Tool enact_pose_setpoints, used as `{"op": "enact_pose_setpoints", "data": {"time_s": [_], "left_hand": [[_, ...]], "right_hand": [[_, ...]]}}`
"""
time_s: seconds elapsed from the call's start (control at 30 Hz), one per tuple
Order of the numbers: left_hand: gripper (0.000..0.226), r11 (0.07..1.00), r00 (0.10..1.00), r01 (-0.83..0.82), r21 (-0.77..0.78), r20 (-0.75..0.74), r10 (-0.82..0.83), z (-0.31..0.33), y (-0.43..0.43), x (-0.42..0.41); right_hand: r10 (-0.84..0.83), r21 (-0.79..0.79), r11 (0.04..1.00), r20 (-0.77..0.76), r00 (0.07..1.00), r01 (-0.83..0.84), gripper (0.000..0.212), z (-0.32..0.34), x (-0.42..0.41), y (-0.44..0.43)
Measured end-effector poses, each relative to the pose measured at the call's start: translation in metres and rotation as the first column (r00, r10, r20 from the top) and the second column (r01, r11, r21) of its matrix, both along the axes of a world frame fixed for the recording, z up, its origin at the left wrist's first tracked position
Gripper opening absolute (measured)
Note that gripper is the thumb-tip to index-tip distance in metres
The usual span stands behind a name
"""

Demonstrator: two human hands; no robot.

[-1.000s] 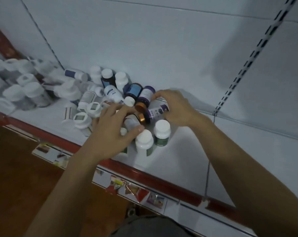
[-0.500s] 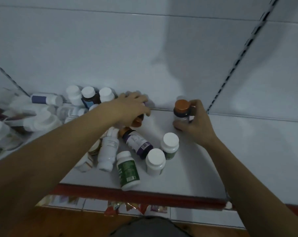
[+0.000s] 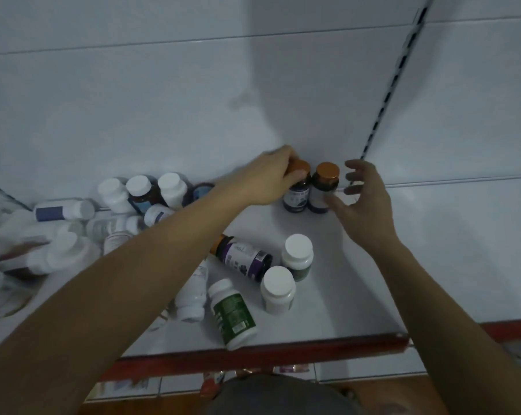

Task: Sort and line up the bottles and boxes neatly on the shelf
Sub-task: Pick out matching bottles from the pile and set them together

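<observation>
The white shelf (image 3: 358,295), edged along its front by a red strip (image 3: 283,351), is being occupied mainly over its left half. A heap of white-capped bottles (image 3: 73,235) is lying jumbled towards the left edge and back-left corner; the labels there are too blurred to be read.

The left hand (image 3: 271,178) is being stretched to the back edge of the shelf. There the left orange-capped bottle (image 3: 298,190) is being gripped at its cap and shoulder by curled fingers. This bottle is dark with a dark label and is standing upright. The right orange-capped bottle (image 3: 325,187), dark with a paler label, is standing upright just beside it. The right hand (image 3: 364,205) is being held open beside that bottle, fingers spread; thumb contact cannot be confirmed.

Towards the middle, a purple-labelled bottle (image 3: 244,259) is lying on its side. A green-labelled bottle (image 3: 234,313) with a white cap is lying near the front edge, and a plain white bottle (image 3: 193,292) is lying to its left. Two upright white-capped bottles (image 3: 278,290) are standing just right of the purple-labelled one.
</observation>
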State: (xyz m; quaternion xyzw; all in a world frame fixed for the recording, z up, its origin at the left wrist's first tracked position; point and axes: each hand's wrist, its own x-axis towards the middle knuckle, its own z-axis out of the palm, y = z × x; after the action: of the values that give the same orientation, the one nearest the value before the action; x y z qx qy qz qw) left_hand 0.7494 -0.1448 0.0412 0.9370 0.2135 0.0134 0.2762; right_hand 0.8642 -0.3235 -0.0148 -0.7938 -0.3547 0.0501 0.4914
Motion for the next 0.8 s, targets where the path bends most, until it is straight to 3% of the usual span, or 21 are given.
{"op": "enact_pose_setpoints", "data": {"time_s": [0.1,0.17,0.2,0.27,0.3,0.33,0.4,0.47,0.57,0.67,0.73,0.8], "left_hand": [[0.035,0.981,0.997,0.064,0.182,-0.053,-0.055,0.003,0.006,-0.014],[0.027,0.929,0.965,0.223,0.297,-0.201,-0.168,0.014,0.011,-0.038],[0.035,0.91,0.905,0.328,0.253,-0.36,-0.226,0.022,0.011,-0.052],[0.061,0.896,0.677,0.443,0.022,-0.663,-0.318,0.028,0.008,-0.077],[0.068,0.884,0.586,0.464,-0.059,-0.728,-0.357,0.025,0.004,-0.085],[0.07,0.873,0.552,0.479,-0.086,-0.744,-0.376,0.017,0.002,-0.091],[0.062,0.87,0.61,0.492,-0.027,-0.702,-0.367,0.003,0.0,-0.097],[0.056,0.898,0.69,0.439,-0.003,-0.64,-0.339,0.004,0.005,-0.098],[0.052,0.943,0.821,0.329,0.044,-0.507,-0.262,0.015,0.006,-0.088],[0.041,0.963,0.955,0.193,0.188,-0.261,-0.141,0.016,-0.003,-0.063],[0.031,0.97,0.986,0.126,0.208,-0.13,-0.1,0.015,-0.014,-0.042],[0.026,0.966,0.992,0.1,0.238,-0.093,-0.079,0.016,-0.023,-0.023]], "right_hand": [[-0.065,0.137,0.989,0.038,0.997,0.059,0.03,0.02,-0.022,-0.019],[0.031,0.113,0.993,0.006,1.0,-0.031,0.012,0.031,-0.035,-0.024],[0.114,0.07,0.991,-0.014,0.993,-0.113,0.007,0.036,-0.041,-0.023],[0.317,-0.062,0.946,-0.038,0.948,-0.319,0.008,0.045,-0.051,-0.018],[0.417,-0.145,0.896,-0.048,0.908,-0.42,0.015,0.049,-0.054,-0.015],[0.501,-0.23,0.834,-0.063,0.863,-0.501,0.023,0.051,-0.056,-0.011],[0.597,-0.349,0.732,-0.083,0.798,-0.585,0.032,0.052,-0.059,-0.008],[0.609,-0.387,0.712,-0.074,0.79,-0.585,0.032,0.049,-0.06,-0.007],[0.51,-0.367,0.78,-0.098,0.855,-0.507,0.022,0.042,-0.061,-0.011],[0.394,-0.325,0.868,-0.01,0.919,-0.376,0.017,0.037,-0.059,-0.014],[0.359,-0.308,0.888,0.003,0.933,-0.341,0.022,0.037,-0.058,-0.017],[0.387,-0.321,0.867,-0.047,0.921,-0.38,0.031,0.04,-0.057,-0.022]]}}
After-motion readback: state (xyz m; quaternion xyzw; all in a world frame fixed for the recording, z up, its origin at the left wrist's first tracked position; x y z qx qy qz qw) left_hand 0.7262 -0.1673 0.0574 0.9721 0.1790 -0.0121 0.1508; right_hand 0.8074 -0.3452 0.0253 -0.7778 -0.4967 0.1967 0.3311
